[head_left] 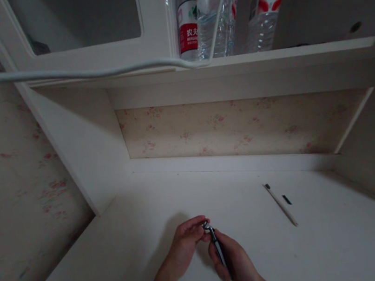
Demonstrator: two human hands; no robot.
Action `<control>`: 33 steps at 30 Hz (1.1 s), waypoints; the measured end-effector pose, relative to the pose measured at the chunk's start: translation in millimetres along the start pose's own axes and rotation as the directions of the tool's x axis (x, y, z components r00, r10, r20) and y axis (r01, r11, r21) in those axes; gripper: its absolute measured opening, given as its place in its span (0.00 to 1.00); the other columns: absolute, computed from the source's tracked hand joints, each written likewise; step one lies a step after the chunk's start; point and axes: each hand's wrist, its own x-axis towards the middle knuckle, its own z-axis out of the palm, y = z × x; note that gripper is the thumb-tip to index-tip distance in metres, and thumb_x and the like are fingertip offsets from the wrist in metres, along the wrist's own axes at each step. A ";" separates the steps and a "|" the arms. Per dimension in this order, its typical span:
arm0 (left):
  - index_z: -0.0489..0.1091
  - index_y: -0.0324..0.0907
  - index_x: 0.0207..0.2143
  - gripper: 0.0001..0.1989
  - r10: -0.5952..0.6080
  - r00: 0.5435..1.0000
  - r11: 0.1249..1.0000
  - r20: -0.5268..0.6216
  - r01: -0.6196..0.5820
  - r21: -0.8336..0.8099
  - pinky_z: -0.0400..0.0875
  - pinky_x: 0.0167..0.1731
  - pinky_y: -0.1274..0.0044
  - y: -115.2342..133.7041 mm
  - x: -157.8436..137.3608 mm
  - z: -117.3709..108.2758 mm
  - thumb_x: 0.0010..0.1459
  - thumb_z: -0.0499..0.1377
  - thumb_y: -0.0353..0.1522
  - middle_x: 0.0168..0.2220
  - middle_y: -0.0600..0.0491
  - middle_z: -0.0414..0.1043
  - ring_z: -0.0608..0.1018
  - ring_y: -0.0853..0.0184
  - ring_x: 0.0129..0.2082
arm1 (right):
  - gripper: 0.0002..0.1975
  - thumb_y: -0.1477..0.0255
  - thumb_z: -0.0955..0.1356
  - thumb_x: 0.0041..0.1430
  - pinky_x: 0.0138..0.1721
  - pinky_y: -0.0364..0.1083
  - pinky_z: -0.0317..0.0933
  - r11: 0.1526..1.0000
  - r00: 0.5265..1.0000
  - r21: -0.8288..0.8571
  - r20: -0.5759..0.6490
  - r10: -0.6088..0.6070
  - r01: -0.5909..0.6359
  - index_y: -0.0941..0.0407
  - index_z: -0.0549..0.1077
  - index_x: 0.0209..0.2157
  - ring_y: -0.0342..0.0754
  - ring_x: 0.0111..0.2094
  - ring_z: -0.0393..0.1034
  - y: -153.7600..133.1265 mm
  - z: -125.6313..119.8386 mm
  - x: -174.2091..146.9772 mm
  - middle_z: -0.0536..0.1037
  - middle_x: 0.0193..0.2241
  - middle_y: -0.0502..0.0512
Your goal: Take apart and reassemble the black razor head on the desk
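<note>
In the lower middle of the head view, my right hand (234, 261) is wrapped round a slim black-and-grey handled tool (219, 250) with a shiny metal head. The tool slants up and left, and its exact kind is not clear. My left hand (188, 241) is closed, its fingertips meeting at the metal end. Some small part may lie between those fingers, but it is too small to make out. Both hands are just above the white desk (142, 213). To their right lie a thin white stick with a dark tip (282, 205) and a short dark strip (287, 199).
An overhead shelf (266, 57) holds several plastic water bottles (215, 19). Left of them is a cabinet door (159, 46) with a glass pane. A white cable (93, 73) crosses in front of the shelf. Side panels (82, 142) and a wallpapered back enclose the desk.
</note>
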 end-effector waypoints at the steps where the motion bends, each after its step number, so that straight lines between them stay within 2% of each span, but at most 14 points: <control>1: 0.76 0.37 0.40 0.18 0.005 1.000 1.000 0.003 -0.005 0.008 0.66 0.37 0.73 -1.0 0.3 -0.5 0.45 0.69 0.34 0.40 0.43 0.76 0.73 0.67 0.31 | 0.22 0.54 0.66 0.55 0.08 0.35 0.38 1.000 1.000 0.017 0.002 0.007 -0.007 0.61 0.71 0.35 0.33 0.08 0.47 0.0 0.0 0.0 0.67 0.17 0.46; 4: 0.75 0.37 0.40 0.18 0.014 1.000 0.999 0.001 -0.014 0.036 0.65 0.36 0.74 -3.4 0.9 -2.8 0.46 0.68 0.33 0.40 0.43 0.76 0.72 0.69 0.30 | 0.21 0.55 0.66 0.54 0.07 0.35 0.37 0.997 0.999 0.066 0.017 0.041 -0.042 0.61 0.70 0.34 0.33 0.07 0.46 -0.1 0.6 0.0 0.66 0.15 0.45; 8: 0.75 0.37 0.42 0.18 0.009 1.000 0.998 0.001 -0.009 0.060 0.63 0.38 0.74 -3.6 0.5 -4.9 0.47 0.67 0.33 0.41 0.42 0.75 0.73 0.65 0.35 | 0.17 0.58 0.67 0.54 0.07 0.35 0.35 0.992 0.996 0.091 0.008 0.084 -0.085 0.59 0.69 0.32 0.32 0.07 0.42 -3.1 3.5 -2.0 0.61 0.12 0.41; 13: 0.75 0.37 0.42 0.19 0.009 1.000 0.997 0.014 -0.009 0.070 0.63 0.37 0.74 -1.6 -0.3 -4.1 0.46 0.68 0.34 0.42 0.42 0.75 0.73 0.63 0.37 | 0.17 0.57 0.68 0.52 0.08 0.35 0.34 0.991 0.996 0.105 -0.022 0.083 -0.081 0.58 0.68 0.30 0.32 0.08 0.41 -6.1 6.9 -4.1 0.60 0.12 0.41; 19: 0.75 0.37 0.41 0.18 0.010 0.999 0.999 0.034 -0.011 0.043 0.63 0.35 0.74 -0.6 -1.2 -1.3 0.46 0.68 0.34 0.41 0.42 0.75 0.73 0.67 0.31 | 0.17 0.58 0.69 0.51 0.08 0.36 0.34 0.981 0.996 0.169 0.002 0.092 -0.091 0.59 0.69 0.31 0.33 0.07 0.43 -5.0 7.6 -3.5 0.62 0.13 0.42; 23: 0.75 0.37 0.40 0.18 0.017 1.000 0.999 0.026 -0.017 0.031 0.63 0.34 0.74 -1.1 -0.8 -0.6 0.46 0.68 0.34 0.39 0.43 0.75 0.71 0.69 0.29 | 0.17 0.59 0.69 0.50 0.08 0.36 0.35 0.987 0.998 0.149 -0.003 0.066 -0.065 0.59 0.70 0.31 0.33 0.07 0.45 -3.9 7.1 -4.2 0.63 0.13 0.43; 28: 0.75 0.37 0.41 0.19 -0.009 1.000 0.998 0.010 0.008 0.057 0.63 0.40 0.73 -0.7 -0.5 -2.4 0.45 0.68 0.35 0.40 0.42 0.75 0.73 0.65 0.34 | 0.17 0.59 0.68 0.53 0.09 0.36 0.35 0.994 0.999 0.103 0.008 0.047 -0.047 0.59 0.70 0.34 0.33 0.09 0.44 -3.4 5.0 -6.9 0.62 0.15 0.43; 33: 0.75 0.35 0.41 0.19 0.000 0.998 0.998 0.061 -0.004 0.067 0.62 0.38 0.73 1.6 -2.0 -1.8 0.46 0.68 0.34 0.36 0.44 0.75 0.71 0.68 0.29 | 0.17 0.58 0.67 0.55 0.09 0.36 0.35 0.998 0.998 0.063 0.054 -0.013 0.010 0.59 0.70 0.34 0.32 0.09 0.41 -2.6 2.4 -6.9 0.61 0.15 0.42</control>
